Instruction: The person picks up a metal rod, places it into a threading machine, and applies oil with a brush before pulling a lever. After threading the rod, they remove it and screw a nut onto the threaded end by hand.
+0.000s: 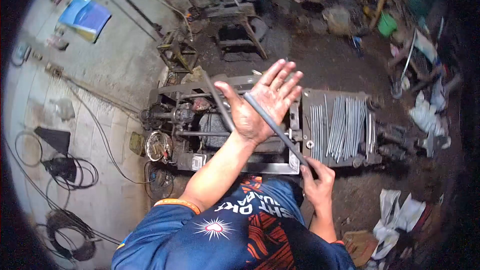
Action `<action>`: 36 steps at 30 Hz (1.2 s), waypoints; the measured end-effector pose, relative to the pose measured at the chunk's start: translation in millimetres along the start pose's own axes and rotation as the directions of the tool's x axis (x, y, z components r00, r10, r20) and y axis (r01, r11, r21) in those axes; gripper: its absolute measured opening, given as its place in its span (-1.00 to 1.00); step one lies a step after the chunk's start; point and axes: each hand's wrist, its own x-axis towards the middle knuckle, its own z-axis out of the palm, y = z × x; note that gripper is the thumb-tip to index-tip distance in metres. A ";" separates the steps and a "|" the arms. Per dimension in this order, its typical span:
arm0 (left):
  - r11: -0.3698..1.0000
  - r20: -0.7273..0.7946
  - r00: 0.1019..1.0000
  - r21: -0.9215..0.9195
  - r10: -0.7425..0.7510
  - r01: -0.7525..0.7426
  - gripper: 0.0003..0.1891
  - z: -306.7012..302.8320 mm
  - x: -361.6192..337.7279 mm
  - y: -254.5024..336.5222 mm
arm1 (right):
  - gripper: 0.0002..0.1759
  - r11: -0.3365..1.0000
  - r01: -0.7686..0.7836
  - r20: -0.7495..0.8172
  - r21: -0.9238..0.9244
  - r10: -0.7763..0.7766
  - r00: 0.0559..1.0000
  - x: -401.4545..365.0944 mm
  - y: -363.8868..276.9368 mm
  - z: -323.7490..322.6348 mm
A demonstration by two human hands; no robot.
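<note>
My left hand (pixel 267 105) is held palm up over the machine frame, fingers stretched out. A grey metal rod (pixel 272 122) slants across that palm, its far end near the base of my thumb. Its near end is gripped in my right hand (pixel 318 177), fingers closed round it. A second thin grey bar (pixel 217 97), somewhat blurred, runs past my left thumb and disappears behind the wrist. Below both hands stands a metal machine frame (pixel 235 167) with crossbars and rollers, partly covered by my left forearm.
Several cut metal rods (pixel 345 127) lie side by side on a metal plate (pixel 317 97) to the right. A wire-filled round container (pixel 159 146) stands left of the machine. Cables (pixel 95 125) trail over the pale floor. White sacks (pixel 395 220) lie at lower right.
</note>
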 end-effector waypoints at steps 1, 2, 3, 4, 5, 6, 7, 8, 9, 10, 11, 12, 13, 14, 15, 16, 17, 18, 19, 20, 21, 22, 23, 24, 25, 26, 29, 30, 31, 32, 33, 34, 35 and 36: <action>0.998 -0.006 0.999 0.040 0.049 -0.049 0.40 9.3 -8.5 16.0 | -0.79 0.999 0.036 -0.013 0.004 -0.036 0.999 1.0 -12.9 8.5; 0.994 0.026 0.996 0.074 0.082 -0.084 0.40 16.3 -17.5 31.1 | -0.79 0.997 0.073 -0.023 0.009 -0.073 0.997 2.4 -25.3 16.0; 0.990 0.077 0.991 0.075 0.114 -0.120 0.39 20.8 -25.8 44.8 | -0.79 0.993 0.115 -0.001 0.005 -0.115 0.993 5.3 -35.1 22.2; 0.985 0.125 0.981 0.074 0.148 -0.158 0.38 23.6 -33.7 58.2 | -0.78 0.991 0.133 0.022 -0.006 -0.133 0.991 8.7 -42.6 26.9; 0.981 0.122 0.978 0.075 0.167 -0.177 0.38 25.3 -41.6 72.5 | -0.77 0.989 0.147 0.049 -0.016 -0.146 0.988 11.2 -49.3 31.7; 0.972 0.130 0.968 0.066 0.216 -0.226 0.38 26.7 -49.6 83.9 | -0.77 0.982 0.186 0.082 -0.020 -0.183 0.980 13.1 -55.0 36.0; 0.957 0.144 0.949 0.034 0.279 -0.287 0.38 28.1 -57.1 93.4 | -0.78 0.982 0.186 0.126 -0.016 -0.183 0.975 15.2 -59.9 39.6; 0.923 0.165 0.910 -0.002 0.380 -0.385 0.37 28.1 -68.1 115.0 | -0.79 0.976 0.220 0.194 -0.010 -0.213 0.958 27.6 -71.0 50.8; 0.905 0.218 0.882 -0.018 0.418 -0.424 0.31 23.4 -73.6 123.7 | -0.79 0.976 0.215 0.228 -0.020 -0.205 0.952 31.6 -78.9 55.3; 0.888 0.218 0.865 -0.024 0.453 -0.459 0.31 21.1 -80.9 132.4 | -0.79 0.970 0.243 0.255 -0.019 -0.230 0.939 36.8 -83.5 61.0; 0.866 0.208 0.853 0.052 0.478 -0.498 0.24 18.9 -88.7 139.7 | -0.77 0.956 0.295 0.263 -0.012 -0.281 0.923 41.4 -87.5 66.0; 0.838 0.200 0.841 0.129 0.503 -0.531 0.16 16.7 -95.4 146.7 | -0.76 0.938 0.346 0.269 -0.004 -0.332 0.904 46.2 -91.0 70.4; 0.802 0.187 0.826 0.205 0.532 -0.562 -0.12 16.1 -102.6 155.4 | -0.74 0.905 0.424 0.227 -0.008 -0.412 0.883 49.2 -87.3 76.8; 0.778 -0.003 0.799 0.235 0.601 -0.583 -0.37 24.0 -109.1 158.7 | -0.74 0.895 0.446 0.250 -0.003 -0.431 0.867 52.7 -91.1 79.8; 0.838 0.023 0.848 0.143 0.530 -0.527 -0.43 15.0 -121.8 170.2 | -0.72 0.885 0.461 0.253 -0.068 -0.431 0.866 54.7 -95.8 83.3; 0.887 0.058 0.888 0.055 0.456 -0.459 -0.48 13.6 -135.8 183.3 | -0.71 0.872 0.472 0.256 -0.130 -0.430 0.866 57.1 -99.4 86.8; 0.884 -0.269 0.843 0.192 0.466 -0.427 -0.49 24.2 -143.3 185.5 | -0.69 0.836 0.529 0.276 -0.146 -0.479 0.833 61.0 -99.6 90.9; 0.875 -0.210 0.849 0.114 0.484 -0.470 -0.50 16.1 -147.2 188.4 | -0.69 0.828 0.545 0.301 -0.134 -0.489 0.818 62.9 -103.4 95.8; 0.845 -0.175 0.829 0.042 0.531 -0.533 -0.51 11.8 -152.0 192.0 | -0.68 0.836 0.538 0.321 -0.110 -0.482 0.815 64.1 -109.5 102.3; 0.813 -0.139 0.808 -0.030 0.572 -0.581 -0.52 9.3 -156.4 195.9 | -0.68 0.846 0.525 0.334 -0.090 -0.471 0.816 66.2 -115.0 107.7; 0.765 -0.240 0.750 -0.042 0.617 -0.643 -0.55 13.3 -161.2 201.0 | -0.68 0.808 0.585 0.346 -0.073 -0.530 0.774 72.6 -119.7 111.3; 0.736 -0.279 0.724 -0.080 0.631 -0.672 -0.58 12.6 -168.3 208.3 | -0.67 0.821 0.568 0.385 -0.062 -0.506 0.772 80.7 -112.6 109.7; 0.695 -0.276 0.682 -0.064 0.678 -0.717 -0.57 5.6 -173.2 214.9 | -0.66 0.859 0.511 0.356 -0.019 -0.472 0.807 87.8 -110.8 109.5; 0.658 -0.247 0.663 -0.114 0.707 -0.744 -0.60 -3.7 -178.1 223.7 | -0.63 0.893 0.449 0.316 0.016 -0.431 0.845 96.6 -110.2 109.3; 0.624 -0.237 0.633 -0.121 0.737 -0.772 -0.64 -13.8 -182.4 231.9 | -0.61 0.912 0.401 0.298 0.086 -0.408 0.863 108.2 -107.2 108.9; 0.575 -0.335 0.599 -0.179 0.727 -0.798 -0.66 -10.3 -185.9 237.5 | -0.60 0.922 0.354 0.269 0.156 -0.384 0.883 120.4 -105.6 106.2; 0.546 -0.340 0.601 -0.252 0.723 -0.799 -0.67 -24.7 -186.4 248.4 | -0.64 0.790 -0.012 0.259 0.613 -0.187 0.948 135.7 -123.0 118.1; 0.538 -0.338 0.604 -0.274 0.722 -0.797 -0.66 -28.4 -182.9 250.7 | -0.67 0.720 -0.036 0.257 0.693 -0.200 0.946 138.9 -126.5 123.5; 0.545 -0.339 0.609 -0.272 0.717 -0.793 -0.67 -33.8 -177.9 253.3 | -0.72 0.647 -0.049 0.218 0.761 -0.184 0.958 138.2 -138.1 129.7; 0.547 -0.344 0.608 -0.266 0.716 -0.794 -0.67 -40.1 -172.4 254.7 | -0.76 0.565 -0.060 0.188 0.823 -0.171 0.967 137.3 -151.8 135.0; 0.562 -0.345 0.627 -0.278 0.698 -0.779 -0.68 -44.7 -167.3 255.9 | -0.79 0.508 -0.030 0.148 0.861 -0.194 0.970 137.6 -162.3 139.1; 0.575 -0.347 0.642 -0.287 0.683 -0.766 -0.69 -48.1 -162.3 257.1 | -0.82 0.446 -0.001 0.110 0.895 -0.219 0.970 139.1 -170.3 141.1; 0.592 -0.335 0.663 -0.300 0.669 -0.748 -0.72 -50.5 -157.4 257.8 | -0.83 0.412 0.011 0.103 0.911 -0.254 0.962 141.8 -174.2 139.9; 0.611 -0.311 0.698 -0.338 0.645 -0.716 -0.74 -56.4 -154.0 259.0 | -0.82 0.428 0.008 0.125 0.904 -0.281 0.951 144.6 -170.7 135.3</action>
